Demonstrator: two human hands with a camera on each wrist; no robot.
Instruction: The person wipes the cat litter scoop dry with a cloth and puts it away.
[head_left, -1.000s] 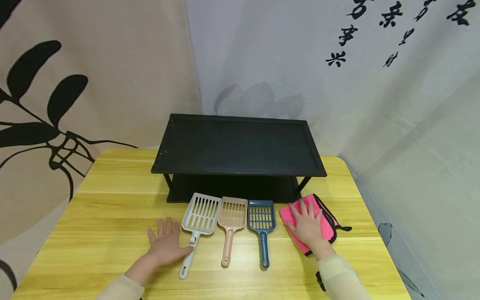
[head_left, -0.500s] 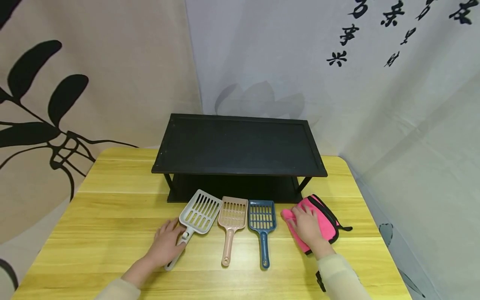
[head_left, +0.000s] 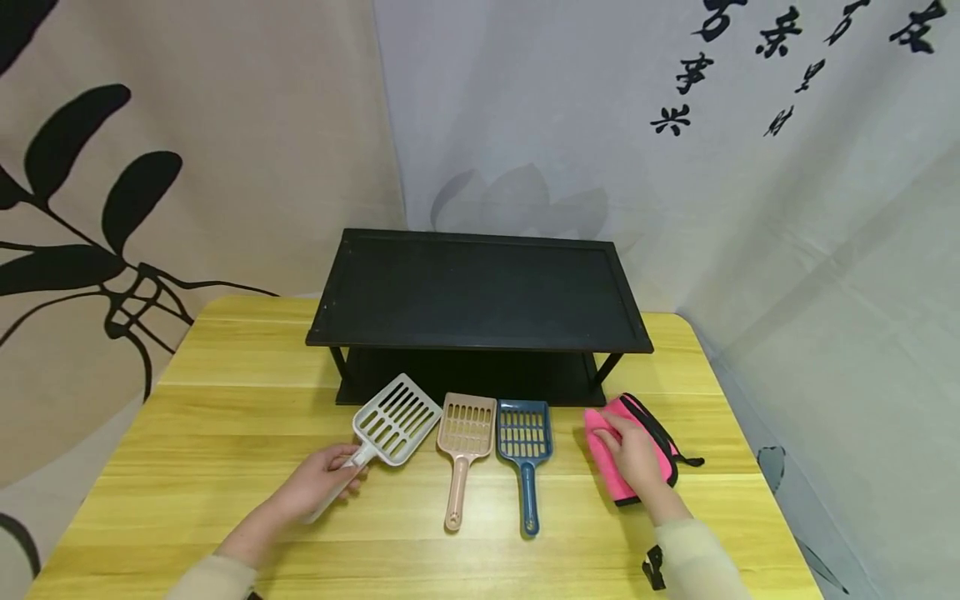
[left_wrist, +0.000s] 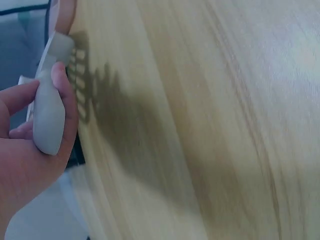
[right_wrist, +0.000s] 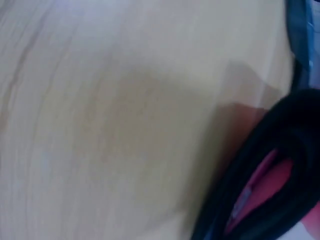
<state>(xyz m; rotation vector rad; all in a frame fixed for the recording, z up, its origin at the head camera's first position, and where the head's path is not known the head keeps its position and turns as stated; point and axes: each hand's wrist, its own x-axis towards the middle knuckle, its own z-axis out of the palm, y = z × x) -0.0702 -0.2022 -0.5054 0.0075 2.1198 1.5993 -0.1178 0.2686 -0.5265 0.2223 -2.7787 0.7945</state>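
Observation:
My left hand (head_left: pixel 318 485) grips the handle of a white slotted litter scoop (head_left: pixel 367 451), with its head tilted up and to the right. In the left wrist view, thumb and fingers pinch that pale handle (left_wrist: pixel 49 115), and its slotted shadow falls on the wood. A beige litter scoop (head_left: pixel 458 490) and a blue litter scoop (head_left: pixel 528 498) lie side by side, heads away from me. On the right, my right hand (head_left: pixel 637 457) grips a pink pouch (head_left: pixel 609 467) with black trim, its left side folded up. The black edging (right_wrist: pixel 280 122) fills the right wrist view's lower right.
A black two-tier rack (head_left: pixel 480 292) stands at the back of the yellow wooden table (head_left: pixel 225 433), just behind the scoop heads. A printed cloth (head_left: pixel 285 150) hangs behind and at both sides. A black strap loop (head_left: pixel 690 460) sticks out from the pouch's right.
My left hand has gone from spread beside the white scoop to gripping its handle, swinging the handle left. My right hand has gone from flat on the pouch to gripping and folding it.

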